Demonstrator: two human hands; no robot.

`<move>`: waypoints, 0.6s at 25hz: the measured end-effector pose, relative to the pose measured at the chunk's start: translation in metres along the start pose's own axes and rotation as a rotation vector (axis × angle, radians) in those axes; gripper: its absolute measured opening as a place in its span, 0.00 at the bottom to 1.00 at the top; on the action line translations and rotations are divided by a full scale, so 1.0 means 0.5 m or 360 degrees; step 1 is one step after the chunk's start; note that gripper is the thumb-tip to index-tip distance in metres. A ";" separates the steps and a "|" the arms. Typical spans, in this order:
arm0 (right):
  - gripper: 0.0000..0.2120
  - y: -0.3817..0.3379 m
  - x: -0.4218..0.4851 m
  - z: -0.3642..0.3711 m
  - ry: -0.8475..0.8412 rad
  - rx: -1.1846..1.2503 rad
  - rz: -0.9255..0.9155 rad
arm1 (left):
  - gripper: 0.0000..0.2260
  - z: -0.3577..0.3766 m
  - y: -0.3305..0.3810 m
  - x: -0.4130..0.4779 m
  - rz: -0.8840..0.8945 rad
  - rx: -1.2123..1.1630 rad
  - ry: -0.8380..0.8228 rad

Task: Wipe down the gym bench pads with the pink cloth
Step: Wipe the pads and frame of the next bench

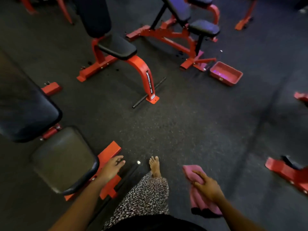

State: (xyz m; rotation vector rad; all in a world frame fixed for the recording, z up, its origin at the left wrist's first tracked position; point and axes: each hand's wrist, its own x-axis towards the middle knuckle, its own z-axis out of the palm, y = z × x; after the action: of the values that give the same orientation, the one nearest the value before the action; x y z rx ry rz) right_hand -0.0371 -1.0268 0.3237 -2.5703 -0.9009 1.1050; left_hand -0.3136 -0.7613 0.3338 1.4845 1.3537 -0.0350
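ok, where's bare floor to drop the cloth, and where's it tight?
Bare floor: centre, bordered by the middle bench's red foot, the red tub, the bare foot and the red frame at right. Tight: lower left, where the left hand hangs beside the near seat pad, over its red base and a black bar. The right hand grips the pink cloth.
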 end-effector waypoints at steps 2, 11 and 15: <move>0.24 -0.084 0.114 -0.064 0.0026 -0.0016 -0.0121 | 0.17 -0.011 0.037 0.074 -0.0083 -0.0067 0.0097; 0.26 -0.563 0.544 -0.347 -0.0018 -0.0127 -0.0873 | 0.17 -0.198 0.277 0.344 -0.0227 -0.0359 0.0341; 0.26 -0.739 0.720 -0.371 -0.0132 -0.0196 -0.1028 | 0.17 -0.286 0.326 0.442 -0.0327 -0.0578 0.0529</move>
State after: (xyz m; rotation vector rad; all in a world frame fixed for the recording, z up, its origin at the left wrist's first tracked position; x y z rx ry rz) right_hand 0.1193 -0.5056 0.3907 -2.0610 -1.6986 0.9730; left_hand -0.2019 -0.4737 0.3619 1.0724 1.6736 0.3235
